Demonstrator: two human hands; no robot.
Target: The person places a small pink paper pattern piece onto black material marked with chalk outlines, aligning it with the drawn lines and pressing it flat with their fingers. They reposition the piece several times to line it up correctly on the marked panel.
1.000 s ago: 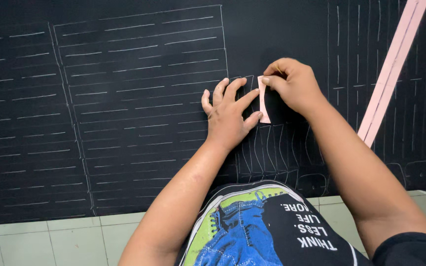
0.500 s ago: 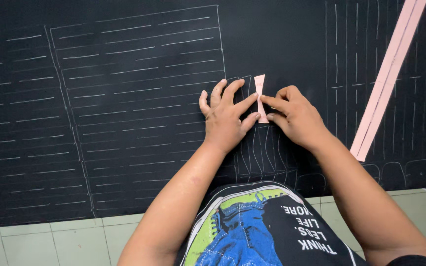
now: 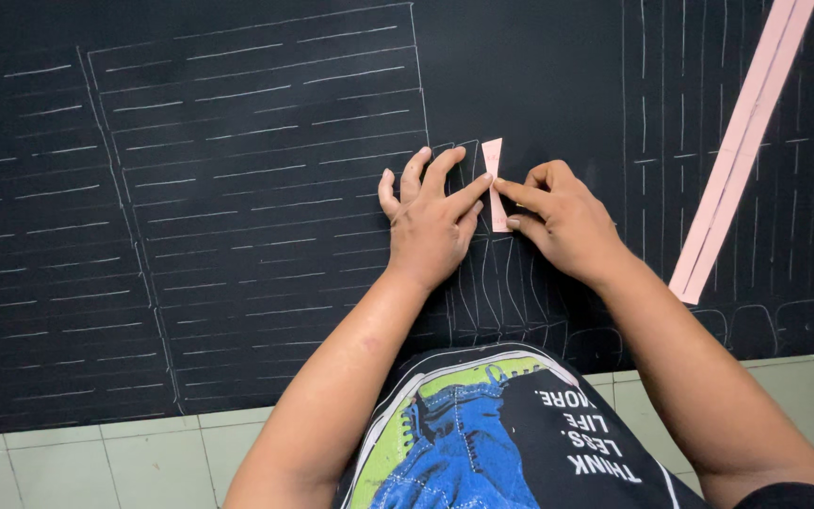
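One sheet of black cloth [image 3: 237, 236], chalked with rows of white dashes and lines, covers nearly the whole floor, with pale tiles [image 3: 96, 462] showing along its near edge. One long pink strip [image 3: 741, 155], a straight band running aslant, lies on the cloth well to the right of the hands. One person kneels at the near edge of the cloth, in a black shirt [image 3: 511, 443] with a blue and green print, both bare arms reaching forward. The left hand [image 3: 431, 221] lies flat on the cloth, fingers spread wide, its forefinger tip touching the small pink piece [image 3: 495, 184]. That one small piece, a narrow slip pinched in at its middle, rests on the cloth between the two hands. The right hand [image 3: 558, 221] is half curled, its thumb and forefinger pressing the slip's lower half. Half a second ago the slip stood in much the same spot; a second ago the right hand held it, folded over, higher against the left fingertips.
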